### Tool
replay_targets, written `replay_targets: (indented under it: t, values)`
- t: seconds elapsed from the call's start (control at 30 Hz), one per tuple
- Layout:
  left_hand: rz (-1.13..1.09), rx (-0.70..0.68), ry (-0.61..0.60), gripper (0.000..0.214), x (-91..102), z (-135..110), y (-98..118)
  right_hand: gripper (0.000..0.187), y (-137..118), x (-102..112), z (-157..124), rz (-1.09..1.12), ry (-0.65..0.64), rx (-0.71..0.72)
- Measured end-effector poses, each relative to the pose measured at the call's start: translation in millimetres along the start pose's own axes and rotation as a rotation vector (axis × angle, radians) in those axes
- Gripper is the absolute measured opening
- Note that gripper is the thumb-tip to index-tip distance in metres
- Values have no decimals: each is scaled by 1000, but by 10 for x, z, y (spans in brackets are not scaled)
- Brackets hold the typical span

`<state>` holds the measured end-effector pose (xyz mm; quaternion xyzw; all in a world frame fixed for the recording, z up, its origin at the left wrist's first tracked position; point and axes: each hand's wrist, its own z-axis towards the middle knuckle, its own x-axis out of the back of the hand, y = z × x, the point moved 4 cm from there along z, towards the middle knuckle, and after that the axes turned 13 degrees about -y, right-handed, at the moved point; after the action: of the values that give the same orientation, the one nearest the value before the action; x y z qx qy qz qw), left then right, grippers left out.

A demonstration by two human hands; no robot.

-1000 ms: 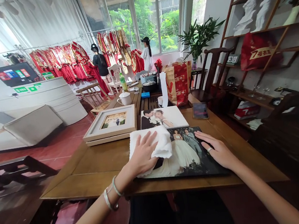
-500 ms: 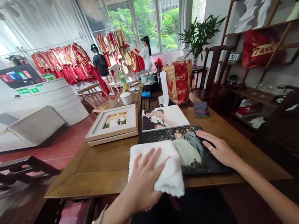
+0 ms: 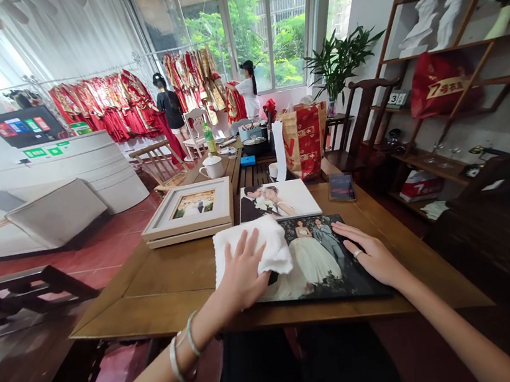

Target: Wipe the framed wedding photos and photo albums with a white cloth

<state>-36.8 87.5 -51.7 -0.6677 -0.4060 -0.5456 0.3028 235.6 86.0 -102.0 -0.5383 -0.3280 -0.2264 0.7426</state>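
My left hand (image 3: 242,274) lies with fingers spread on a folded white towel (image 3: 271,242), pressing it onto the left part of a dark wedding photo panel (image 3: 315,261). The panel shows a couple, she in a wide white dress; its left end is hidden by the towel. My right hand (image 3: 371,257) rests open on the panel's right edge, fingers stretched over the picture, a ring on one finger. Just beyond lies a lighter photo panel (image 3: 279,200) of a couple. Left of it are stacked pale picture frames (image 3: 189,228).
Farther along the wooden table (image 3: 155,285) stand a white lidded mug (image 3: 213,166), a green bottle (image 3: 209,139) and a red paper bag (image 3: 307,140). A small dark device (image 3: 341,186) sits at right. Two people stand by red garments (image 3: 131,107) at the back.
My left hand and the towel have moved away from me and slightly left, off the table's near edge, uncovering more of the panel's lower part. My right hand stays at the panel's right edge.
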Motion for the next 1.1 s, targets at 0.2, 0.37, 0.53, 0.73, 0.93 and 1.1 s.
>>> replay_targets:
  t: [0.2,0.37,0.53,0.73,0.93,1.1]
  values:
    - [18,-82,-39,85,-282,-699,329,39,16,7,-3,-10,19,23]
    - [30,-138,-80,90,-316,-810,349,39,19,4,-2,-19,18,18]
    - [65,11,-64,63,-34,-296,56,40,12,8,-2,-10,19,19]
    - [38,90,9,56,91,155,-124,38,-7,19,-12,0,31,27]
    - [48,69,6,77,-115,-295,124,38,-3,18,-14,13,39,37]
    - [77,-5,-33,97,-308,-758,285,38,14,24,-20,22,30,28]
